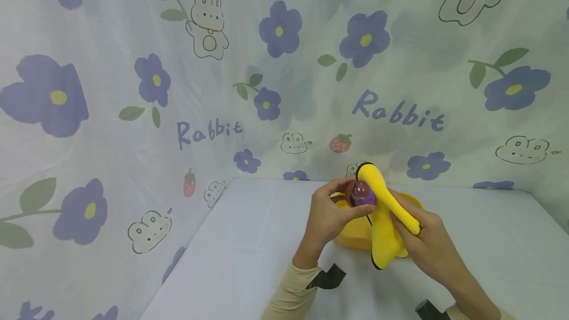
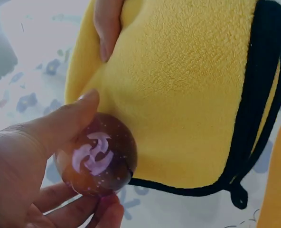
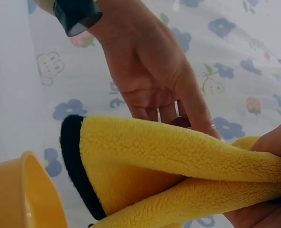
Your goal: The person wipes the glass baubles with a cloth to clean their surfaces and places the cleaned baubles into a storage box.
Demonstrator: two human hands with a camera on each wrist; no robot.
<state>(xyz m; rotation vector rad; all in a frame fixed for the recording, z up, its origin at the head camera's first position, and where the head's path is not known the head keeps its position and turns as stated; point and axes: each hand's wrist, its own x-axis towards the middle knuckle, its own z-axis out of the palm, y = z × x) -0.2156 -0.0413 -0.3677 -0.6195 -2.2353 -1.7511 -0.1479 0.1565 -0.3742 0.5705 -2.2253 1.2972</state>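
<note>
My left hand [image 1: 328, 214] holds a small glossy ball [image 2: 97, 154] between thumb and fingers. The ball is dark and see-through, with a pale purple swirl on its face; from the head, some bright purple shows low on it. A thick yellow towel [image 1: 386, 199] with black edging is in my right hand [image 1: 430, 247], which grips it bunched and folded over. The towel lies right against the ball, behind it in the left wrist view. In the right wrist view, the towel's fold [image 3: 164, 142] hides most of the ball.
Beneath and behind both hands, a yellow basin [image 1: 353, 238] stands on the white table [image 1: 249, 246]; the hands and towel cover part of it. A curtain [image 1: 306, 83] printed with flowers and rabbits hangs along the table's back and left side.
</note>
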